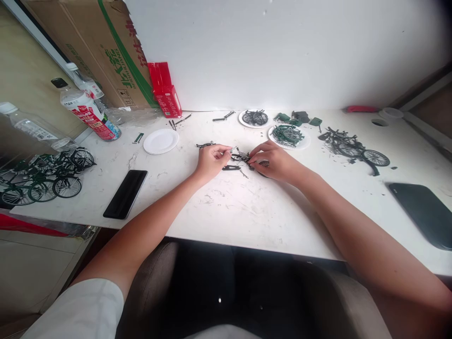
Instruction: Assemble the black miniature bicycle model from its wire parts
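Note:
At the middle of the white table, my left hand (213, 161) pinches a small thin part (233, 149) between thumb and fingertips. Close to its right, my right hand (270, 160) has its fingers closed on dark, thin miniature bicycle parts (243, 157). The exact shape of what it grips is partly hidden by the fingers. A dark wheel shows beneath the right palm. Loose dark parts (231, 167) lie on the table just below and between the hands, and another dark piece (205, 145) lies behind my left hand.
Paper plates with black wheels (254, 117) and green parts (287, 135) stand behind; a bare plate (161, 141) and phone (125, 194) are left. Assembled miniature bicycles (44, 181) and bottles (90, 115) fill the far left. Right are black parts (353, 148) and a dark tray-like object (423, 212).

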### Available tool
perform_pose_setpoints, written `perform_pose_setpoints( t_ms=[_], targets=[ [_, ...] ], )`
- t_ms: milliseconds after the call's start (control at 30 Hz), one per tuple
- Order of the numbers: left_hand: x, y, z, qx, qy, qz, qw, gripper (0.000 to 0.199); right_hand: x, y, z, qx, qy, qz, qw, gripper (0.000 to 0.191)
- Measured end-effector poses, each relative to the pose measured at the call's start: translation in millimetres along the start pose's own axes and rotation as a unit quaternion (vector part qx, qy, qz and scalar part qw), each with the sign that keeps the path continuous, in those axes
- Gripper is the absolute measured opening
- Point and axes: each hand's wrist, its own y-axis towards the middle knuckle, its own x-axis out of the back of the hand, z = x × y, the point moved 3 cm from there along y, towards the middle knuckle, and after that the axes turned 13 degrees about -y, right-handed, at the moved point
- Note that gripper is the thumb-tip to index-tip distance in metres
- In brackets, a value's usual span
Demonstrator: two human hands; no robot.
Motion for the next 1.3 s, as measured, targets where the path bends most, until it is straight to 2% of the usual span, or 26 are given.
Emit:
perform_pose_setpoints(
  t_ms=[267,467,800,1300],
  targets=[
    [-1.1,-1.2,-1.4,0.000,0.005,-0.002,1.000,0.026,-7.7,-0.2,-2.6,-0.011,-0.011,-0.030,0.999,0.017],
    [-0.9,-0.5,1.2,-0.003,0.006,0.001,1.000,0.027,-7.8,0.0,-4.5,-0.018,0.020,-0.023,0.999,0.014],
    [-1.1,-0.4,0.7,0.002,0.004,0.002,1.000,0.025,-5.2,-1.2,-5.5,-0.007,0.007,-0.008,1.000,0.016],
    [-1.9,-2.1,0.2,0.005,0.003,0.016,1.000,0.029,-12.4,2.6,2.5,-0.031,-0.024,-0.030,0.999,0.013]
  ],
)
